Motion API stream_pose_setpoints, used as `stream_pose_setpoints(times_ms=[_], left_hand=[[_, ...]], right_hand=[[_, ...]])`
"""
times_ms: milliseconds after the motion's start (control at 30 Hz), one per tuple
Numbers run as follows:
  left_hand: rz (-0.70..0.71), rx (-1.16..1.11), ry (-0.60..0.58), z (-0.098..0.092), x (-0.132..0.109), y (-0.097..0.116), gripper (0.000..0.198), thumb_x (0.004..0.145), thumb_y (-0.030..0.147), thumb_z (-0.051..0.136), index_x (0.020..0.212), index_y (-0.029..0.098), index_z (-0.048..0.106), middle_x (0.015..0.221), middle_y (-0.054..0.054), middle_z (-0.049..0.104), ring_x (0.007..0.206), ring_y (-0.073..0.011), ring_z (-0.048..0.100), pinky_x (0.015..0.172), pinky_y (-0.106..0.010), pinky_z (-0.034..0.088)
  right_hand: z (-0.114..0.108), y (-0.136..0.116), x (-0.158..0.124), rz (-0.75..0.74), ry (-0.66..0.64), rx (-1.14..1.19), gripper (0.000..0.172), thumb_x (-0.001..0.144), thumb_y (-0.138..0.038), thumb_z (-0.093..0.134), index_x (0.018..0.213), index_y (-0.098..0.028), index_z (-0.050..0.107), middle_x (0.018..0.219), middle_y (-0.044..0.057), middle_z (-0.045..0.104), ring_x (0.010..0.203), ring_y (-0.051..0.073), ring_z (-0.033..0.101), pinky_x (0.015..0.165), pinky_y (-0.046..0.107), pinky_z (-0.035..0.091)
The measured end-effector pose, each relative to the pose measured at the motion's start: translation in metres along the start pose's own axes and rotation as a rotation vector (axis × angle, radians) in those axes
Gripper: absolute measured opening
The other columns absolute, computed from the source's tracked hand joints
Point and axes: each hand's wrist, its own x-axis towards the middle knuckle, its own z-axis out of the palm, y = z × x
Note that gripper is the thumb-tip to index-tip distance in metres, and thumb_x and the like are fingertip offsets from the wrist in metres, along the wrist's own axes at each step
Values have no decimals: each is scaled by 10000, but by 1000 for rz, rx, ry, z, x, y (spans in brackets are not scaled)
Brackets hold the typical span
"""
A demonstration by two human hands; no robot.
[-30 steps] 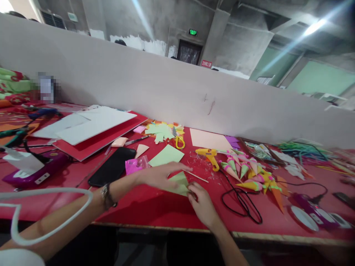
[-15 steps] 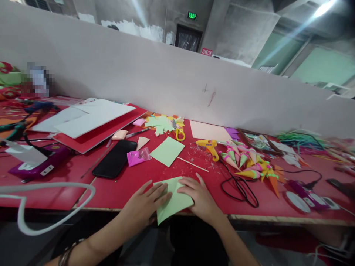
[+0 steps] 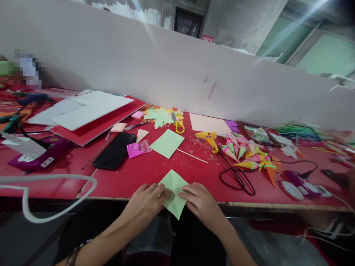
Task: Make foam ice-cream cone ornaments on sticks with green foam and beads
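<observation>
A pale green sheet of paper [image 3: 174, 186] with crossing creases lies at the front edge of the red table, one corner towards me and sticking out past the edge. My left hand [image 3: 151, 195] grips its left corner between thumb and curled fingers. At the opposite corner my right hand [image 3: 198, 197] pinches the paper in the same way. Beyond it a second green paper [image 3: 168, 143] lies flat, and a thin wooden stick [image 3: 192, 156] pokes out from its right side.
A yellow glue gun [image 3: 208, 139] lies beside small paper cones [image 3: 244, 147], its black cord [image 3: 238, 180] looped in front. Left are a black phone [image 3: 115, 150], a pink packet [image 3: 138, 148] and white boards [image 3: 93, 109]. Yellow scissors [image 3: 179, 127] lie near paper scraps. A white curved tube [image 3: 55, 218] crosses the lower left.
The green sheet has turned so that a corner points at me, and its creases now show. My hands have gone from lying over it to gripping its side corners. The view has tilted down.
</observation>
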Motion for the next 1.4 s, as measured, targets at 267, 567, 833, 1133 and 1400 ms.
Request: stream_pose_setpoints(times_ms=[267,567,833,1133,1400], left_hand=[[-89,-345,99,1,-1,-22,252,853,301,376,842,226,617,866,-3,613,777,-115,554,651,-201,388],[-272,-248,163,7,4,-25,283,829,357,405,688,182,577,705,-2,589,653,-118,533,558,-211,328],[-326,-161,81,4,5,-21,271,838,345,383,672,177,516,638,-3,578,578,-123,515,512,-224,296],[-295,-117,26,5,8,-21,244,853,302,353,706,176,501,659,-13,585,611,-157,539,547,-249,324],[-262,-107,4,3,9,-22,254,862,304,332,709,173,487,672,-9,579,614,-148,542,532,-237,320]], right_hand=[[-1,11,23,104,45,309,205,827,-261,443,722,-176,597,787,26,575,754,118,510,684,223,386],[15,17,33,250,122,103,289,821,-332,440,588,-170,492,624,-9,461,616,102,445,565,199,319],[13,10,37,287,94,-128,262,823,-331,435,619,-177,491,656,-8,496,626,102,459,555,207,290],[19,12,38,296,91,-293,260,847,-318,400,647,-185,499,669,9,552,683,136,484,607,241,283],[17,10,44,332,65,-332,275,843,-322,410,628,-184,515,652,15,571,668,137,502,588,250,275]])
